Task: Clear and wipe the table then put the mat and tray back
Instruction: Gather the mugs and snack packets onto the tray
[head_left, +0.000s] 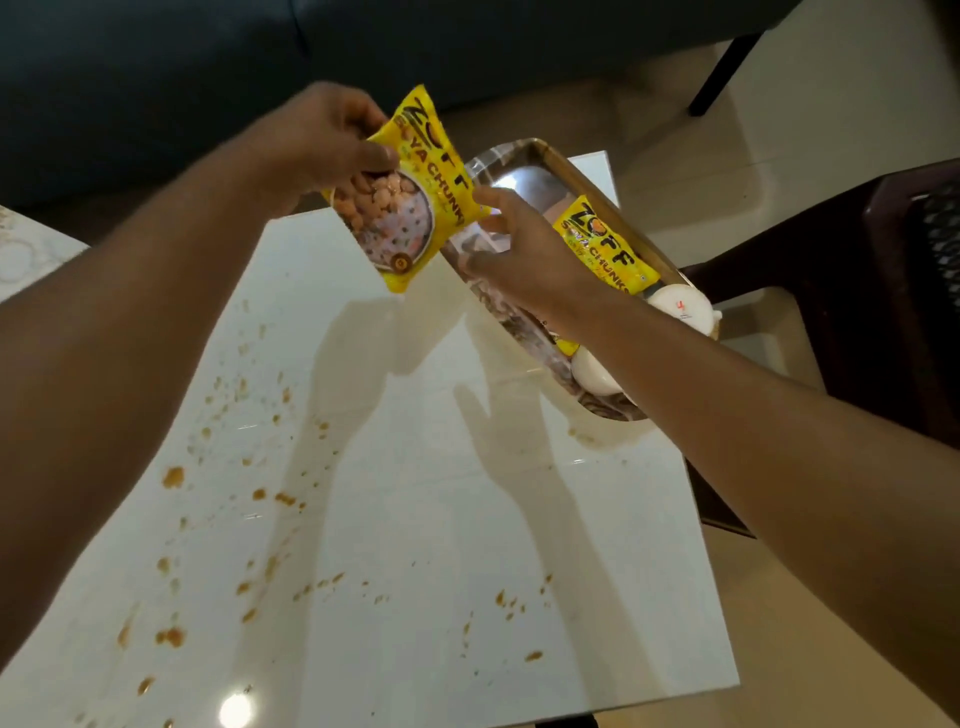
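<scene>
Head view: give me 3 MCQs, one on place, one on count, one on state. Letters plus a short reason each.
1. Where is the tray?
A. at the table's far right corner
B. on the floor
C. on the sofa

2. How many yellow soya chunks packets show?
A. one
B. two
C. four

3. What state is the white tabletop in?
A. spotless
B. covered by a mat
C. spattered with brown stains

Key: 1 A, the tray sits at the far right end of the table. 2 B, one held packet is pinched in the left hand and a second packet lies in the tray beside white round containers. 3 C, brown stains dot the bare top, mostly on the left; the right hand is open, touching the held packet's edge.
</scene>
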